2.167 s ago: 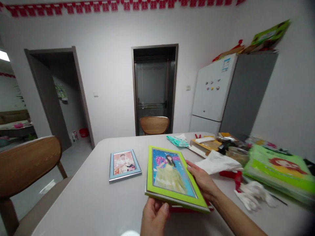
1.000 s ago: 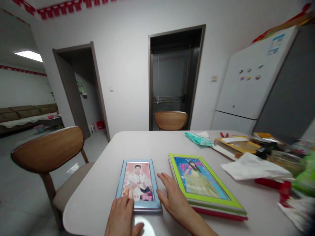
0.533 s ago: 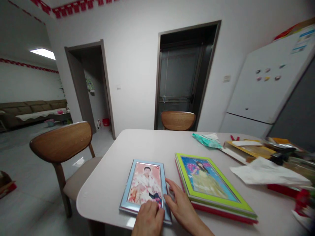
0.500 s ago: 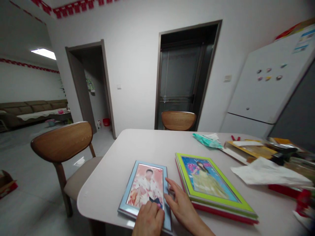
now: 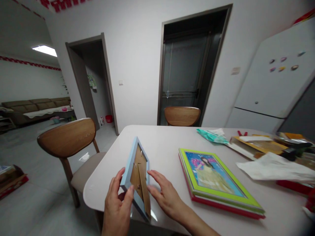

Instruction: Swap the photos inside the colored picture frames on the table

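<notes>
My left hand [image 5: 117,207] grips the lower left edge of a small light-blue picture frame [image 5: 136,173]. The frame is tilted up off the white table [image 5: 167,147], its brown cardboard back and stand facing me. My right hand [image 5: 165,196] sits just right of the frame with fingers spread, fingertips near its back. A larger green-framed picture [image 5: 216,178] of a figure in a dress lies flat on a red frame to the right.
Wooden chairs stand at the left [image 5: 67,137] and far side [image 5: 182,115]. Paper [image 5: 273,167], a teal bag [image 5: 212,136], a yellow envelope [image 5: 256,146] and clutter fill the table's right. A fridge [image 5: 278,78] stands behind; two doorways open ahead.
The blue frame lay face up on the table. It is now lifted and turned over, its back toward me, in my left hand. My right hand has shifted beside it.
</notes>
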